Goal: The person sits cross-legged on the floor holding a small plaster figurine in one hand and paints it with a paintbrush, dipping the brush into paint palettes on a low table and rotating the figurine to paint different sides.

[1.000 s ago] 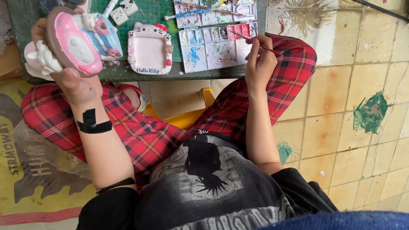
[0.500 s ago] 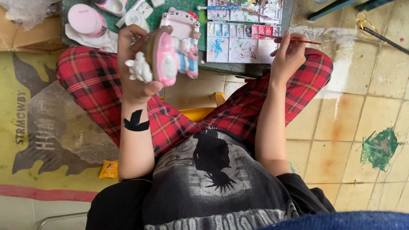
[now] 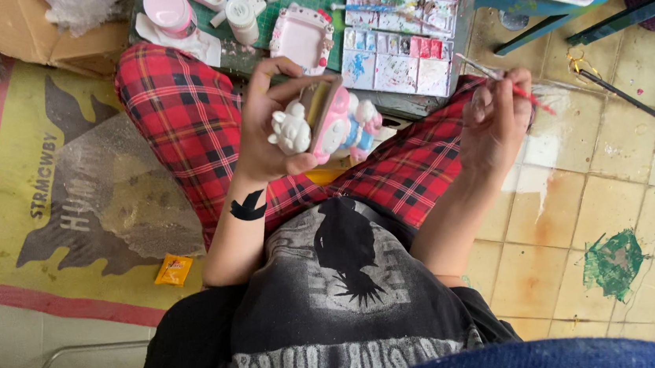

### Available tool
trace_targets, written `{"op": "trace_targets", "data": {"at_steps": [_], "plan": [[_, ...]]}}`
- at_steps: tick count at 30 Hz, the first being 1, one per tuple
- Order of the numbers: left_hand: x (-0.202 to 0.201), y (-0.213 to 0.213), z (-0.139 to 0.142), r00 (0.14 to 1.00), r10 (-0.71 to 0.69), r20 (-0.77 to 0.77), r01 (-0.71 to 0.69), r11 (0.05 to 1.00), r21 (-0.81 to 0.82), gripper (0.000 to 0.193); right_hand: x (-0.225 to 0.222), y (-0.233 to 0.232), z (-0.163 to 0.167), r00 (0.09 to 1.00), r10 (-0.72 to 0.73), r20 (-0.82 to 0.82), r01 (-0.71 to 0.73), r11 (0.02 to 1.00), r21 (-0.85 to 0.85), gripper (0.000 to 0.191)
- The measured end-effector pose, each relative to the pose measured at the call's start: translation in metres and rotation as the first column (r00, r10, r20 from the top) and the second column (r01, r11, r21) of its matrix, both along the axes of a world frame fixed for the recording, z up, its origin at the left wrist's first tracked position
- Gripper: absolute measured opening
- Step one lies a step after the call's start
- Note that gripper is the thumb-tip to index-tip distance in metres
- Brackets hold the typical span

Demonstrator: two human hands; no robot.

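So, quick rundown:
Figurine (image 3: 328, 122): now pulled off the table, over your lap.
Left hand (image 3: 275, 125): fingers wrapped round it.
Right hand (image 3: 495, 118): pinching the brush (image 3: 521, 90), away from the palette (image 3: 398, 40).

- One pink-and-white figurine (image 3: 328, 125), gripped in the left hand (image 3: 269, 126)
- One paintbrush (image 3: 504, 82), pinched by the right hand (image 3: 495, 114)
- Two paint palettes (image 3: 399, 51) (side by side) beyond both grips
- One pink jar (image 3: 167, 7)
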State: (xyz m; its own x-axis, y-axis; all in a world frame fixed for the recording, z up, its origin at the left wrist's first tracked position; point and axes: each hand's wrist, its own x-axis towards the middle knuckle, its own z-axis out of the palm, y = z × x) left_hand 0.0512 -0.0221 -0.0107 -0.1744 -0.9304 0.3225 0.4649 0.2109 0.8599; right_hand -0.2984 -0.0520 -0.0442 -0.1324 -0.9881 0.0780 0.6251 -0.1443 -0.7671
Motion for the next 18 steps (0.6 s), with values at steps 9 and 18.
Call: {"op": "trace_targets", "data": {"at_steps": [9,18], "plan": [[-0.022,0.009,0.004,0.983,-0.134,-0.125,0.143,0.988,0.062,0.102,0.074,0.045,0.063,0.987,0.152,-0.056,-0.156,0.985,-0.074,0.016],[-0.028,0.015,0.009,0.986,-0.163,-0.03,0.162,0.987,-0.016,0.099,0.118,0.057,0.083,0.96,-0.161,-0.23,0.114,0.972,-0.204,0.029]]}}
